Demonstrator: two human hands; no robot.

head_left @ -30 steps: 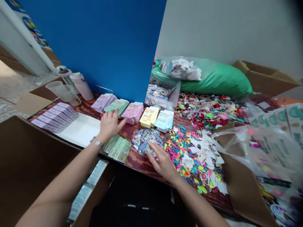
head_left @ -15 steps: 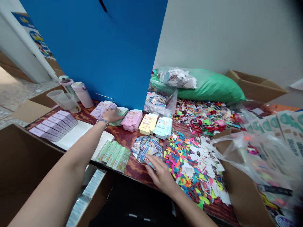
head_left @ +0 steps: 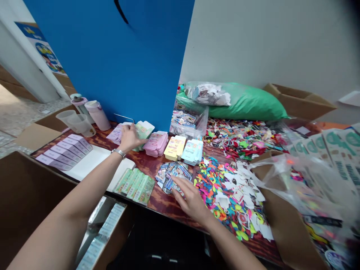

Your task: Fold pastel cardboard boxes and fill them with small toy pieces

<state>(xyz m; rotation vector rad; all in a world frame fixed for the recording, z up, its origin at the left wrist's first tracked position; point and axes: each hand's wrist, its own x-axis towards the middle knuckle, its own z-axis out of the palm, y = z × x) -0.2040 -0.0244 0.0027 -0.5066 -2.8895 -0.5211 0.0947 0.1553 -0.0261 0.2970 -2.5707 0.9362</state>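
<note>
Green flat cartons [head_left: 144,129] sit higher and more tilted than half a second ago, and the worker's left hand [head_left: 129,138] beside them has turned more upright. Its fingers curve down between the green stack and the lilac flat cartons [head_left: 114,135], thumb spread wide along the green stack's near side; from where I stand, I cannot tell whether it has a firm hold. At right, the right hand [head_left: 191,198] rests loosely open at the near edge of a heap of small printed packets [head_left: 168,173], thumb apart from the fingers, nothing visible in its hold. Pink cartons [head_left: 155,143], yellow cartons [head_left: 174,148] and pale blue cartons [head_left: 192,151] continue the row across the dark wood-grain tabletop [head_left: 160,200]. Nearer the front edge, folded green boxes [head_left: 137,187] stand side by side, while bright loose pieces [head_left: 208,183] spread beyond the packets.
</note>
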